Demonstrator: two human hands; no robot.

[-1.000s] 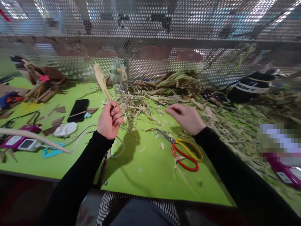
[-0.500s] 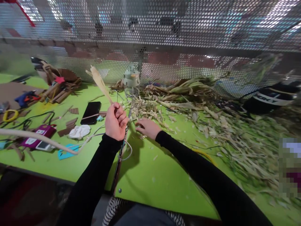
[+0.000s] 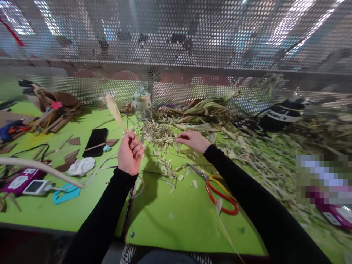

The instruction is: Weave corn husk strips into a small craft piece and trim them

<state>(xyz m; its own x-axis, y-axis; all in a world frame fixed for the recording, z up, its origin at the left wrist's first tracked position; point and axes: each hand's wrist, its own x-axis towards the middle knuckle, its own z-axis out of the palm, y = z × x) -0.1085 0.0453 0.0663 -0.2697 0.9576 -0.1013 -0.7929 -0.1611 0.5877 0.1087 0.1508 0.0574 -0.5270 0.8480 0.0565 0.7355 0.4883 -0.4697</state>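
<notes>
My left hand (image 3: 130, 154) is closed around the lower end of a pale, dry corn husk strip (image 3: 114, 112), which stands up from the fist, tilted left. To its right, my right hand (image 3: 194, 141) hovers low by the heap of shredded husk (image 3: 159, 134), palm down and fingers loosely curved. A narrow gap shows between its thumb and fingers, and I see nothing held there. Scissors (image 3: 211, 187) with red and yellow handles lie half open near my right forearm, blades towards the heap. Small husk scraps (image 3: 166, 165) lie between my hands.
A phone (image 3: 95, 142), crumpled tissue (image 3: 81, 166), purple device (image 3: 23, 181) and cables fill the left table. A clear, pale-topped container (image 3: 142, 104) stands by the perforated metal screen (image 3: 176, 44). Long husks (image 3: 209, 108) and a black bottle (image 3: 283, 116) lie right; shreds cover that side.
My right hand has moved right, away from my left hand, uncovering the scraps and scissors. My left hand still holds the husk strip. The view has shifted slightly right and up.
</notes>
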